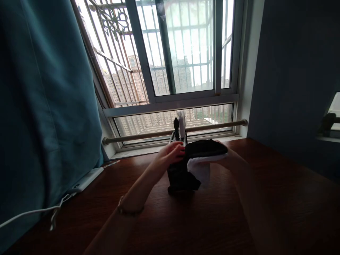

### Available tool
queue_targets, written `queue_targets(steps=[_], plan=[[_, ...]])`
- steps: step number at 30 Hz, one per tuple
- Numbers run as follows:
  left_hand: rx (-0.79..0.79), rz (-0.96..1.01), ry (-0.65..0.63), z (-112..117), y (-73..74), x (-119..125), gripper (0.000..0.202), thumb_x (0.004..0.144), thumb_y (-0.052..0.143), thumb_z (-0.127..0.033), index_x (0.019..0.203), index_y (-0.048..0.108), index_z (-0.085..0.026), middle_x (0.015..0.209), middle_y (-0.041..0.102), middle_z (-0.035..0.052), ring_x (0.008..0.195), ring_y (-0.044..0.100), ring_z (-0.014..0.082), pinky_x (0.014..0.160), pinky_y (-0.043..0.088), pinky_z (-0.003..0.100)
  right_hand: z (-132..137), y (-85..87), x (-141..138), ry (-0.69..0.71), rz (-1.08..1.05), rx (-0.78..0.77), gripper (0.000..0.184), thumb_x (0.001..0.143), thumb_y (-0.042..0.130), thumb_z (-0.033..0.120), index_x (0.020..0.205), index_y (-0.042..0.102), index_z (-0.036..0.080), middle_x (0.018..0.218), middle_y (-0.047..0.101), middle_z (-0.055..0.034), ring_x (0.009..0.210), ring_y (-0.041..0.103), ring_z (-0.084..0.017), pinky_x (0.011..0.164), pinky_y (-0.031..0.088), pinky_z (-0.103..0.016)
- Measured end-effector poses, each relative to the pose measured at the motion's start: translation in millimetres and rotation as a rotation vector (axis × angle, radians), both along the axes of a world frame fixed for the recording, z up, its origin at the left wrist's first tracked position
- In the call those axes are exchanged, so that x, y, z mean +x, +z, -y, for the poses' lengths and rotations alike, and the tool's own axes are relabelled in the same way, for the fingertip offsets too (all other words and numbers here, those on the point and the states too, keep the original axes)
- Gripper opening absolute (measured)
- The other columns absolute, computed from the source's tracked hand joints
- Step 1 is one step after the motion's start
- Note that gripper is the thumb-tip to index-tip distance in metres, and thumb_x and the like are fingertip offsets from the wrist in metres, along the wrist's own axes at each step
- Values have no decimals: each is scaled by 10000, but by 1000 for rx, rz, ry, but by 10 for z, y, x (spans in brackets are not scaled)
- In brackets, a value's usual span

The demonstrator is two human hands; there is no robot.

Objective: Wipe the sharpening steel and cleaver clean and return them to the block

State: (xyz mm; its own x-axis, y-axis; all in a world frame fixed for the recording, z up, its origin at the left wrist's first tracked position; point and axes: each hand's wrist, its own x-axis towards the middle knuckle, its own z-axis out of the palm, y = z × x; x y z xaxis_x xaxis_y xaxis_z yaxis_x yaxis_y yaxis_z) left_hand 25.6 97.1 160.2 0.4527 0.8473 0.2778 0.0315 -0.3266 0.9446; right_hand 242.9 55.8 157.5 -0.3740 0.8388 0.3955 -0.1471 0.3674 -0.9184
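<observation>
A small black holder [178, 173] stands on the dark wooden table [186, 219] near the window, with a dark handle and a pale item sticking up from it. My left hand [171, 153] has its fingers closed over the holder's top edge. My right hand [225, 157] reaches in from the right, largely hidden under a flat black object [205, 147] and a white cloth [200, 169] that it holds against the holder. Its fingers are not visible.
A white power strip [86, 179] with a white cable [32, 212] lies at the table's left edge below a teal curtain [42, 99]. A rail [212, 126] runs along the barred window [175, 53]. A dark wall rises on the right.
</observation>
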Motion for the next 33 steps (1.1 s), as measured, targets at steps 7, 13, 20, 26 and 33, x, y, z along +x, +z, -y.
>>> queue_targets(steps=[7, 13, 20, 26, 33], plan=[[-131, 1, -4, 377, -190, -201, 408, 568, 841, -371, 928, 697, -246, 894, 679, 35, 817, 594, 207, 712, 457, 277, -219, -191, -250, 176, 148, -77, 312, 563, 839, 222, 782, 652, 98, 769, 632, -17, 705, 570, -143, 654, 463, -247], [204, -206, 105, 430, 112, -721, 245, 704, 739, -386, 931, 697, -305, 861, 682, 12, 796, 614, 244, 690, 465, 315, -803, 2, -73, -353, 105, -21, 483, 665, 765, 317, 1042, 581, 77, 1042, 624, -158, 984, 591, -244, 886, 457, -380], [210, -493, -70, 861, 260, -919, 181, 852, 583, -302, 1008, 631, -225, 888, 671, 12, 732, 602, 162, 637, 440, 226, -1650, 269, -441, -475, 82, 32, 731, 487, 670, 56, 1157, 394, 146, 1061, 559, -102, 956, 555, -244, 752, 502, -330], [190, -504, -201, 1116, 351, -939, 99, 915, 503, -281, 918, 577, -216, 836, 650, -51, 679, 549, 90, 595, 375, 162, -1897, 229, -686, -457, 68, -32, 295, 485, 492, 38, 765, 486, 131, 649, 526, -7, 567, 490, -140, 470, 391, -226], [174, -597, -218, 1140, 330, -1005, 67, 916, 482, -278, 926, 525, -228, 874, 657, -62, 705, 577, 104, 598, 363, 188, -1860, 330, -826, -506, 66, -25, 178, 493, 411, 28, 622, 434, 149, 518, 434, 20, 458, 402, -107, 414, 294, -218]])
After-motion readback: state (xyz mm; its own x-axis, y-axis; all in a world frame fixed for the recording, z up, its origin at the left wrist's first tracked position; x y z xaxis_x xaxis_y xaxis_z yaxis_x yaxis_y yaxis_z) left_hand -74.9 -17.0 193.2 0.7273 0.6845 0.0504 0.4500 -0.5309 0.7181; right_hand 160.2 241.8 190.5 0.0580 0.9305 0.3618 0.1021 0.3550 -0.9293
